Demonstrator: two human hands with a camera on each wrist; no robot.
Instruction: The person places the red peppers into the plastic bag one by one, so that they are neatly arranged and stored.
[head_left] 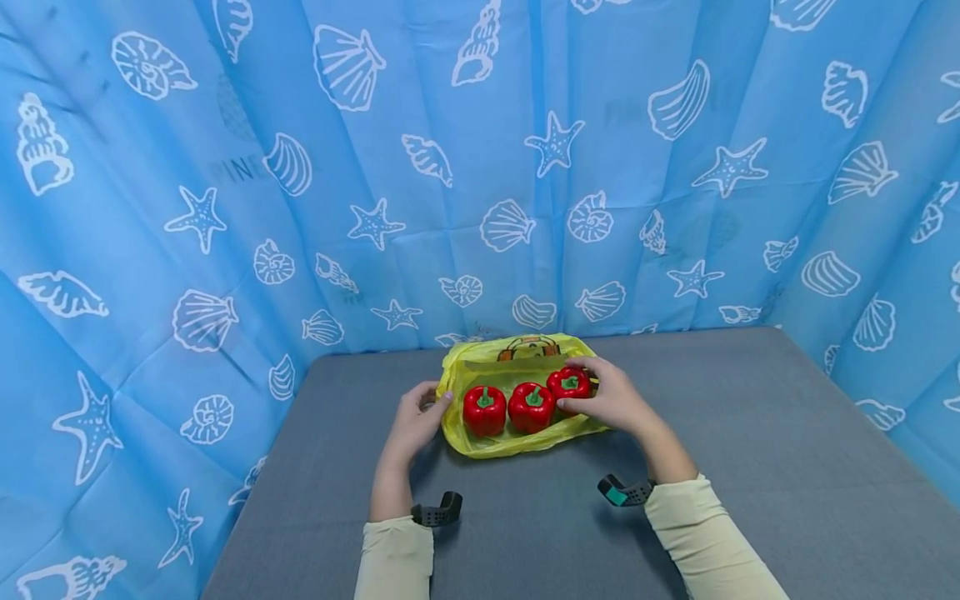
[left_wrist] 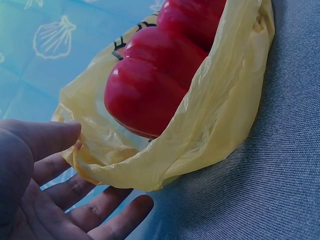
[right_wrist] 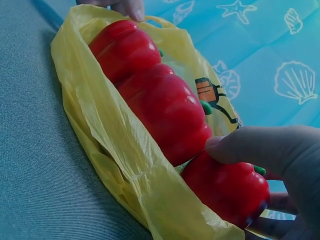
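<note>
Three red bell peppers with green stems sit in a row inside a yellow plastic bag (head_left: 480,450), which lies with its mouth spread wide. The left pepper (head_left: 484,417) and the middle pepper (head_left: 525,414) rest side by side in it. At the bag's right end, my right hand (head_left: 617,400) grips the third pepper (right_wrist: 225,190), thumb on one side and fingers round the other. My left hand (head_left: 417,421) pinches the bag's left rim between thumb and forefinger; its other fingers (left_wrist: 95,210) extend loosely beneath the edge.
A grey cloth-covered table (head_left: 750,433) carries the bag near its back edge. Behind it and along both sides hangs a blue curtain (head_left: 450,167) printed with white shells and starfish. Each wrist wears a dark band (head_left: 438,510).
</note>
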